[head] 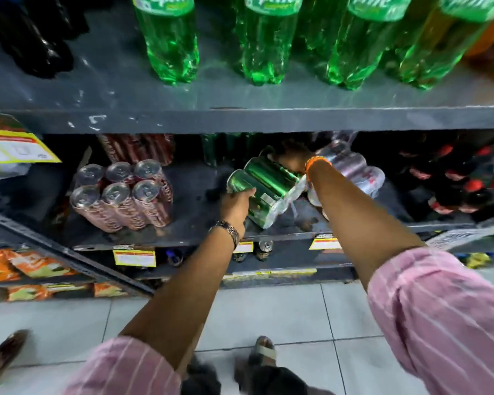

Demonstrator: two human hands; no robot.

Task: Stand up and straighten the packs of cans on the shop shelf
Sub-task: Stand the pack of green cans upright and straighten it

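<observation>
A grey metal shop shelf point(240, 121), its front edge scuffed and chipped, spans the frame from 9 to 3 o'clock. Green soft-drink bottles point(169, 41) line the upper tier at 12 o'clock, with dark bottles point(32, 38) at 11. Yellow price tags point(134, 258) hang from the lower shelf edge near centre. Orange snack packets point(35, 266) fill a rack at 8 o'clock. Pale floor tiles point(283, 317) with dark grout cover the ground from 5 to 7 o'clock.

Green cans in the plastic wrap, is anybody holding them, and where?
Yes. Both hands hold the tilted shrink-wrapped pack of green cans: the left hand grips its near left edge, and the right hand grips its far upper end.
</observation>
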